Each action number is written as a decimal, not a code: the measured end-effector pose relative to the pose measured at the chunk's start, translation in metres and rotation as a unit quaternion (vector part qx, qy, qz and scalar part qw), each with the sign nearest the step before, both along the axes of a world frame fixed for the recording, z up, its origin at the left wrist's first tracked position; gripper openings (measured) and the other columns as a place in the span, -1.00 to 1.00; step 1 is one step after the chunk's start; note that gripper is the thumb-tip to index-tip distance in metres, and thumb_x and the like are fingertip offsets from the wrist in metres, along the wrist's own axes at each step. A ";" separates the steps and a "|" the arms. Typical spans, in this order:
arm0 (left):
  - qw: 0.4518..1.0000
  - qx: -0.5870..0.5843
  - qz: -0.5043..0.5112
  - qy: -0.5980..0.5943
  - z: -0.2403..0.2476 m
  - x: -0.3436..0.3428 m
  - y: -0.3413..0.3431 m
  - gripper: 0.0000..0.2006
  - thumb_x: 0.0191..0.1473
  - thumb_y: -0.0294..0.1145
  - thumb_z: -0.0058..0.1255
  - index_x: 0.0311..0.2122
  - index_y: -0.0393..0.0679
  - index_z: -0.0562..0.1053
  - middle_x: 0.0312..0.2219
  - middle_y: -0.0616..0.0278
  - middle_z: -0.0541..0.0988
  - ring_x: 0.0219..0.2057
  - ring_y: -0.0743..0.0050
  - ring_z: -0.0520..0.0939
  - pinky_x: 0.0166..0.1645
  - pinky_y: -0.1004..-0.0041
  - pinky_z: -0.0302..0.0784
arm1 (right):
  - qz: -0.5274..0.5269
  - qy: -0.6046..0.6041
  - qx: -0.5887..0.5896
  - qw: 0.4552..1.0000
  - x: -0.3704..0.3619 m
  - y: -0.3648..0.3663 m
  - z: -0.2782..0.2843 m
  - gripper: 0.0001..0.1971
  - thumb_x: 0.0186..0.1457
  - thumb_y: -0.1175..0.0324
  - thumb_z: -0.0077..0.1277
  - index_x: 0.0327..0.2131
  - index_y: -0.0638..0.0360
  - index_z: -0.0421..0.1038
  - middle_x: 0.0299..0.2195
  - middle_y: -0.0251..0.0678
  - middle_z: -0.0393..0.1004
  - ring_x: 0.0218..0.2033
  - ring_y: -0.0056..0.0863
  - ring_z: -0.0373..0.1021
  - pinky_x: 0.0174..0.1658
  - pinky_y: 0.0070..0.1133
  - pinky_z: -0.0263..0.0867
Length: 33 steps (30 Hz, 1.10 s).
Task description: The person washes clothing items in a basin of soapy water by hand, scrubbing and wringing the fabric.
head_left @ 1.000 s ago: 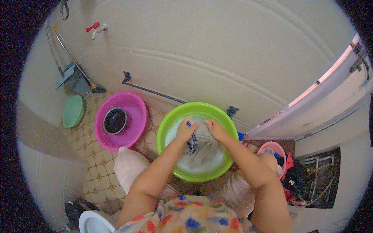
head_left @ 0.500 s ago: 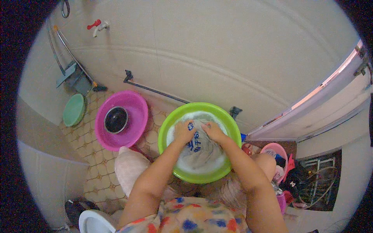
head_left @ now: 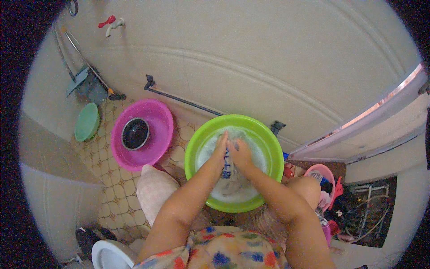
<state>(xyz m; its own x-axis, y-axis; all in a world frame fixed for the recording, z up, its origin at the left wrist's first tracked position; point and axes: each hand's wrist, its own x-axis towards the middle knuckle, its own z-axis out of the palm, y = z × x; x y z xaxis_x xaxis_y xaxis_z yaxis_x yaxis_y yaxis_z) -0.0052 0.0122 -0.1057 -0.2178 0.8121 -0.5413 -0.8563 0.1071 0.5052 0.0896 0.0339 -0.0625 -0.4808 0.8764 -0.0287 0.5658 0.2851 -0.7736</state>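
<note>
Between my knees, a bright green basin [head_left: 278, 172] holds foamy whitish water and a wet grey cloth [head_left: 230, 186] with blue printing on it. It may be a garment; its whole shape is hidden under hands and suds. My left hand [head_left: 221, 147] and my right hand [head_left: 241, 153] are close together over the middle of the basin. Both are closed on the cloth, squeezing a bunched fold of it between them. The blue print runs down the narrow strip that shows between my wrists.
On the tiled floor at left stands a pink basin [head_left: 163, 148] with a dark round pot [head_left: 135, 133] in it. Beyond are a pale green basin [head_left: 87, 122], a broom [head_left: 115, 95] and a dustpan [head_left: 92, 87]. A pink tub [head_left: 330, 172] of items sits at right. A red-handled tap [head_left: 107, 21] is on the wall.
My hands have come closer together, bunching the cloth between them. Less of its blue print shows now. The whole view has shifted slightly.
</note>
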 end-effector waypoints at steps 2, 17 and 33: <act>0.997 0.038 -0.044 -0.057 -0.012 -0.010 0.005 -0.56 -0.07 -0.04 -0.15 -0.14 -0.11 0.25 -0.30 0.14 0.41 -0.32 0.30 0.45 -0.24 0.31 0.36 | 0.094 0.002 0.027 0.995 0.004 -0.009 0.018 -0.65 -0.05 0.15 -0.19 -0.30 0.26 0.30 -0.30 -0.07 0.30 -0.25 -0.12 0.24 -0.16 -0.36 0.14; 0.988 -0.100 -0.020 0.118 0.036 0.019 -0.008 -0.65 0.03 -0.07 -0.34 -0.36 -0.15 0.34 -0.41 0.15 0.43 -0.35 0.32 0.43 -0.22 0.37 0.30 | 0.135 -0.176 0.109 0.969 0.015 0.034 0.020 -0.76 -0.02 0.27 -0.28 -0.44 0.24 0.31 -0.36 -0.03 0.34 -0.33 -0.14 0.29 -0.33 -0.34 0.20; 0.950 -0.141 0.013 0.280 -0.048 0.001 0.001 -0.58 -0.05 -0.11 -0.21 -0.11 -0.14 0.22 -0.22 0.07 0.34 -0.20 0.16 0.35 -0.16 0.23 0.27 | 0.093 -0.170 -0.040 0.980 0.025 0.070 -0.070 -0.60 -0.10 0.16 -0.12 -0.27 0.31 0.30 -0.31 0.00 0.34 -0.29 -0.20 0.31 -0.22 -0.42 0.18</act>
